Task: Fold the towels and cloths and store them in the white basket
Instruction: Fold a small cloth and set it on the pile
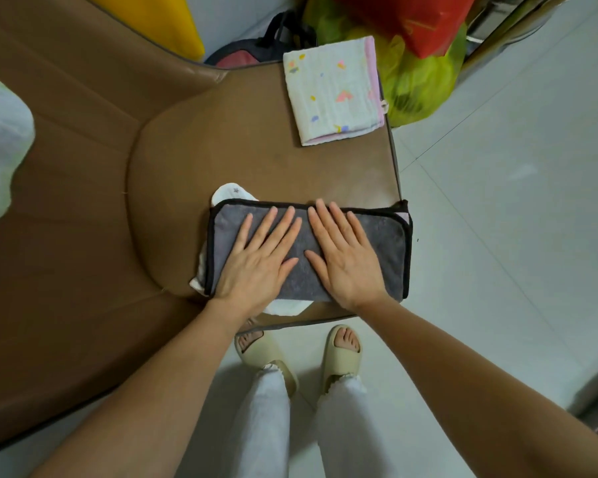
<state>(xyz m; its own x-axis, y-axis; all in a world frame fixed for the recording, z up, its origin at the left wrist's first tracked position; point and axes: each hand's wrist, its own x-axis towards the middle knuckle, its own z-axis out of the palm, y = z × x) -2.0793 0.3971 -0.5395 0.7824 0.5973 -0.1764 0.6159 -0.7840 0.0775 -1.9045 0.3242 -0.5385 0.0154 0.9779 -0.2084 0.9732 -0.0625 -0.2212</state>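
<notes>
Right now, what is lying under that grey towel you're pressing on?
A white cloth pokes out from under the grey towel at its far left corner, left edge and near edge. How it lies beneath is hidden. Both hands, left and right, rest flat on top.

Both hands lie flat side by side, left hand (256, 260) and right hand (346, 257), on the folded grey black-edged towel (377, 236), which sits atop a white cloth (230, 192) on the brown leather seat (256, 150). The folded white patterned pink-edged cloth (334, 93) lies behind it.

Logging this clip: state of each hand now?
Left hand: open, pressing flat on the grey towel.
Right hand: open, flat on the same towel.
</notes>
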